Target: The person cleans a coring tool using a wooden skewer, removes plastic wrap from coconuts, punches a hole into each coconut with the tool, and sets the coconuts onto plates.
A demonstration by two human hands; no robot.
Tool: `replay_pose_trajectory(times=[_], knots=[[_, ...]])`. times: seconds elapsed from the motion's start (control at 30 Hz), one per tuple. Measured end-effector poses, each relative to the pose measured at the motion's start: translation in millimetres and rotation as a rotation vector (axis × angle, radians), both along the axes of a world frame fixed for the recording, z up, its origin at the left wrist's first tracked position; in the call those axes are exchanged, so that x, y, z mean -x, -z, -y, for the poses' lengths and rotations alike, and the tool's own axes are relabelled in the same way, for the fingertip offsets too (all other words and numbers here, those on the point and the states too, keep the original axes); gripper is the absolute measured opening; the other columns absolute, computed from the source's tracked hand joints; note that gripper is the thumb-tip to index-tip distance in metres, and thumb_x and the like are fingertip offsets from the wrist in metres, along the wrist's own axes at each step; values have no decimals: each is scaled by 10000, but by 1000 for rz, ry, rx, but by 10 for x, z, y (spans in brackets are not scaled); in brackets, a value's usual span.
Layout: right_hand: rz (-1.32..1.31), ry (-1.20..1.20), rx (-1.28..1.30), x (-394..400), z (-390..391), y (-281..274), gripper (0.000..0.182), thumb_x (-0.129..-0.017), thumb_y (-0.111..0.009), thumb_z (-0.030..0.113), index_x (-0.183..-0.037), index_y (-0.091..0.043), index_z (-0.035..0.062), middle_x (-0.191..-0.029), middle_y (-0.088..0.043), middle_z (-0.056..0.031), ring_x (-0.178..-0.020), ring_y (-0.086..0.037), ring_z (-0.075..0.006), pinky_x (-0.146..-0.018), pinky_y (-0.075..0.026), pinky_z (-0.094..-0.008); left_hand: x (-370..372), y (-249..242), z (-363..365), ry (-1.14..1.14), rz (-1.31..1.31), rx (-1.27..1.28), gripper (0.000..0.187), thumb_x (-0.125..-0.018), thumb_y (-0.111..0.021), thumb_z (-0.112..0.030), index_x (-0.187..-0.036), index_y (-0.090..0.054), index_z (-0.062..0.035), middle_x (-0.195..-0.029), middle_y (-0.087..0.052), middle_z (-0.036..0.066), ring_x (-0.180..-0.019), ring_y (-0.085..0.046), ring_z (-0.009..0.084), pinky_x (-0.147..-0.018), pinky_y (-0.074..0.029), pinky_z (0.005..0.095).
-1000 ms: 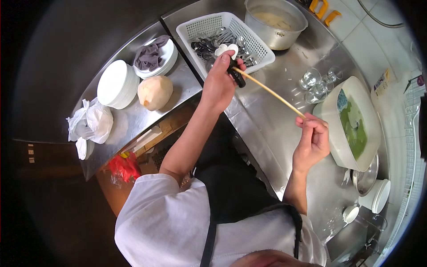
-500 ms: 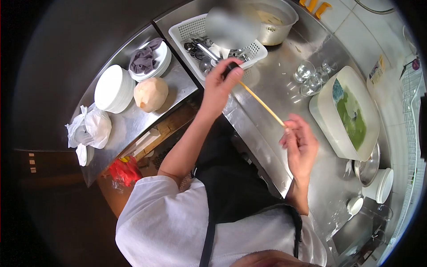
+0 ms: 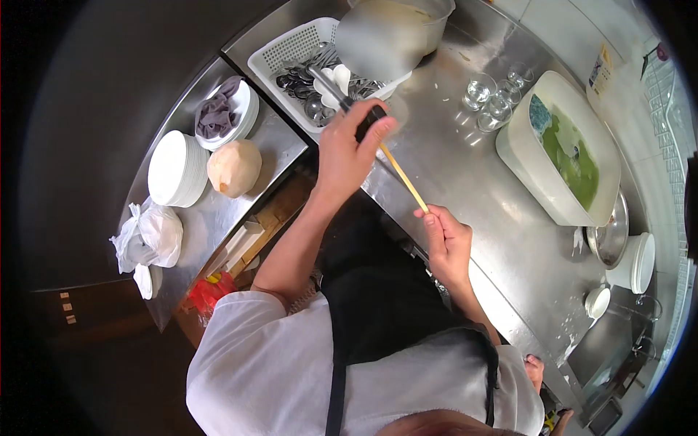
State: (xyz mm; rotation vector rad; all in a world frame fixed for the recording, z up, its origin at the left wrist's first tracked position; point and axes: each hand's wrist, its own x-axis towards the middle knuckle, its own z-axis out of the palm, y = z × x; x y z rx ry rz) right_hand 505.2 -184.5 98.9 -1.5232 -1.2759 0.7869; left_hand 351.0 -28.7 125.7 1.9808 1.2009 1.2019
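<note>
My left hand [image 3: 347,145] is closed around the black handle of a narrow, shiny metal tool [image 3: 327,83] that looks like a knife, its metal part pointing at the cutlery basket. From beside that handle a thin yellow wooden stick [image 3: 404,176], like a chopstick, slants down to my right hand [image 3: 449,243]. The right fingers pinch the stick's lower end. Whether the left hand also grips the stick's upper end is hidden. Both hands are raised over the counter's front edge. A peeled coconut [image 3: 234,168] sits on the left counter.
Spoons and other cutlery fill a white basket [image 3: 265,59] beside a metal pot [image 3: 435,33], partly blurred. Several glasses [image 3: 496,112] and a tub of green liquid [image 3: 531,178] stand to the right. Stacked plates [image 3: 174,167] are at left. Another person's hand [image 3: 535,370] shows at lower right.
My right hand has moved left, nearer my left hand, and its fingers have closed more firmly on the stick. The stick now slopes more steeply. The whole view has shifted slightly.
</note>
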Motion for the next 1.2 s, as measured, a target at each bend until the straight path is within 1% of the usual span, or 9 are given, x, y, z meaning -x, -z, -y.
replay_pose_trajectory(times=[0.13, 0.23, 0.43, 0.57, 0.73, 0.87, 1.03, 1.07, 1.2], knots=[[26, 30, -37, 77, -63, 22, 143, -968, -546, 96, -978, -668, 22, -567, -542, -97, -425, -488, -171, -466, -404, -287, -106, 93, -48, -92, -17, -139, 231, -931, -649, -212, -1073, -623, -32, -741, -536, 42, -690, -464, 113, -634, -399, 260], [47, 11, -111, 40, -70, 99, 129, -958, -554, 80, -964, -662, 11, -595, -579, -117, -436, -532, -200, -468, -420, -297, -72, 92, -89, 23, 89, 139, 275, -920, -667, -281, -1030, -619, -33, -745, -593, 96, -670, -537, 184, -642, -444, 304], [87, 41, -117, 18, 17, -10, 111, -938, -574, 59, -956, -662, -7, -611, -601, -132, -448, -561, -218, -464, -424, -305, -127, 122, -75, 151, 247, 270, 241, -941, -652, -228, -1072, -621, -27, -777, -529, -30, -708, -454, 50, -625, -390, 217], [111, 66, -194, -37, 0, -62, 123, -935, -580, 57, -969, -678, -10, -536, -505, -61, -431, -475, -117, -446, -366, -262, -189, 66, -155, 198, 232, 218, 221, -935, -658, -190, -1083, -625, -29, -799, -543, -44, -692, -493, 35, -610, -411, 200], [100, 134, -195, -129, 57, -226, 116, -924, -593, 57, -976, -680, 2, -560, -543, -118, -416, -503, -166, -439, -381, -289, -394, -245, -82, 194, 99, 89, 242, -868, -726, -198, -1011, -630, -28, -708, -607, 84, -603, -555, 145, -581, -455, 280], [119, 266, -267, -6, -210, -71, 103, -926, -591, 55, -948, -677, 1, -550, -539, -116, -426, -507, -161, -444, -381, -287, -548, 134, 165, 426, 47, 26, 215, -881, -701, -120, -1068, -641, -33, -781, -589, -2, -702, -536, 38, -594, -451, 229], [17, 220, -80, -55, 2, -65, 102, -933, -592, 59, -930, -677, 3, -528, -508, -68, -437, -479, -118, -453, -368, -277, -487, 34, 41, 378, 51, 199, 215, -878, -701, -109, -1065, -638, -23, -785, -581, -15, -683, -507, 48, -599, -432, 226], [5, 213, -65, -71, 22, -64, 103, -935, -592, 60, -928, -679, 4, -523, -499, -56, -439, -469, -106, -454, -363, -273, -458, -24, -10, 380, 37, 214, 275, -857, -736, -211, -1052, -639, -42, -749, -633, 92, -646, -591, 167, -607, -471, 313], [-53, 227, -63, -107, -19, -70, 110, -937, -600, 77, -997, -661, 8, -530, -488, -25, -463, -449, -74, -462, -353, -264, -465, -108, -158, 366, 69, 112, 273, -855, -741, -200, -1044, -642, -29, -751, -628, 65, -644, -558, 142, -615, -462, 283]])
